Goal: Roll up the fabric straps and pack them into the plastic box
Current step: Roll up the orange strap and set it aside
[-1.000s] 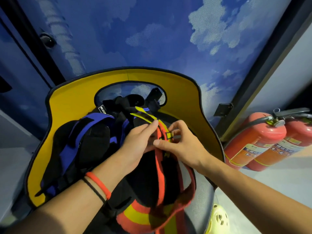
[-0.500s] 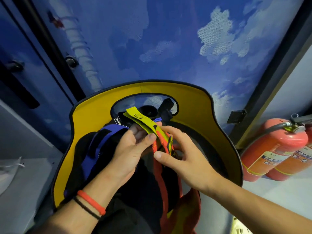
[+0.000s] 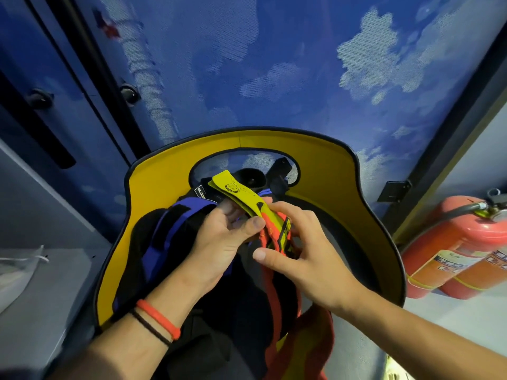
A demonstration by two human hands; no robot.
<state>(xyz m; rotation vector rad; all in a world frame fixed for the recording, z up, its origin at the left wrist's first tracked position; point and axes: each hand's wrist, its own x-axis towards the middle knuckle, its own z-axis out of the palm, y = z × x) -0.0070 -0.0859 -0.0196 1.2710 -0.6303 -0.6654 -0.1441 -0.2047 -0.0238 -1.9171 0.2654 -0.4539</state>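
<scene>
The left hand [image 3: 219,242] pinches the yellow-and-orange strap [image 3: 238,192] between thumb and fingers, and the right hand [image 3: 304,259] curls its fingers round the orange part. The strap is held just above a dark fabric pile [image 3: 238,297] on the yellow chair [image 3: 164,182]. Two red fire extinguishers [image 3: 450,248] stand to the right.

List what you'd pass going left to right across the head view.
Blue strap, left hand, right hand, red fire extinguishers. The yellow-and-orange strap held by both hands overlaps them, so it's unplaced.
</scene>
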